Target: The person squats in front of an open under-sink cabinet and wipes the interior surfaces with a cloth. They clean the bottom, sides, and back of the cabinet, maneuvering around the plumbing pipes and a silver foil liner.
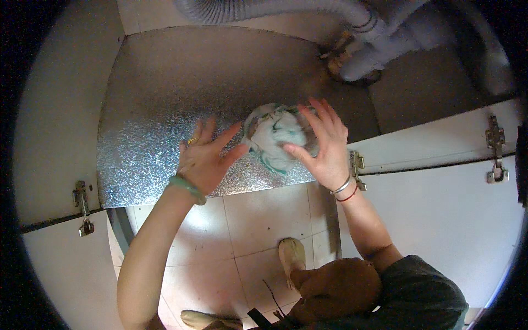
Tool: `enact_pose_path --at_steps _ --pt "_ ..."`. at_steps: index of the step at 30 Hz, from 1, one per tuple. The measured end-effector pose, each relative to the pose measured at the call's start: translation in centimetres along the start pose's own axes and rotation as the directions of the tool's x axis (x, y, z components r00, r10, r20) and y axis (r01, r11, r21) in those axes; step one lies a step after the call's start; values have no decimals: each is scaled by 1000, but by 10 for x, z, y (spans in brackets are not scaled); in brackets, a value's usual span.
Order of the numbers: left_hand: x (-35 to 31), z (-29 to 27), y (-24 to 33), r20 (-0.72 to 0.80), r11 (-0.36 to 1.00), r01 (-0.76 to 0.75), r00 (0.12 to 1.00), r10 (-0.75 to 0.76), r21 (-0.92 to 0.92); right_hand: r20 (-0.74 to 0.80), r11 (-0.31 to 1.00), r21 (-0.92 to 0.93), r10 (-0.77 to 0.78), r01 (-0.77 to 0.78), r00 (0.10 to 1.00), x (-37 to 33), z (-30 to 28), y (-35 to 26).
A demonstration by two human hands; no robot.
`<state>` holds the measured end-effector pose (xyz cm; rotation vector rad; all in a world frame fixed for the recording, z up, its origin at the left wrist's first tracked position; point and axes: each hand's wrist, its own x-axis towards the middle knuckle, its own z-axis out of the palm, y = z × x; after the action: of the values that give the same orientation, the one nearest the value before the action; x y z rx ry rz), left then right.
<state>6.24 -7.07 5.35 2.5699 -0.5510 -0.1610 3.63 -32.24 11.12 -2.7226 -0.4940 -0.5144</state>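
A crumpled white bundle with green markings (279, 137) lies on the shiny silver foil-like lining (148, 148) of a cabinet floor, near its front edge. I cannot tell whether it is cloth or a plastic bag. To its left, my left hand (208, 151) is open with its fingers spread, the thumb pointing toward the bundle. My right hand (324, 146) is open too, its fingers apart over the bundle's right side. Whether its thumb touches the bundle is hard to tell. Neither hand grips anything.
Grey drain pipes (379, 49) run along the back and down at the right rear. White cabinet doors (434, 214) with metal hinges (496, 148) stand open on both sides. Below the front edge is a tiled floor (258, 220) with my feet on it.
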Motion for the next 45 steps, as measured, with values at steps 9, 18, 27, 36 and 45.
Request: enact_pose_path --at_steps 9,18,27,36,45 --pt "33 56 -22 95 939 113 984 -151 325 106 970 -169 196 -177 975 19 130 118" --pt "36 51 -27 130 914 97 979 -160 395 81 815 -567 200 -120 976 197 188 295" --pt "37 54 -26 135 921 69 982 -130 383 91 993 -48 115 -111 989 213 189 349" --pt "40 59 -28 69 920 35 995 -67 391 -212 919 -391 -36 -51 977 84 126 314" --pt "38 52 -30 48 948 66 995 -85 313 90 680 -479 667 -555 739 59 74 307"
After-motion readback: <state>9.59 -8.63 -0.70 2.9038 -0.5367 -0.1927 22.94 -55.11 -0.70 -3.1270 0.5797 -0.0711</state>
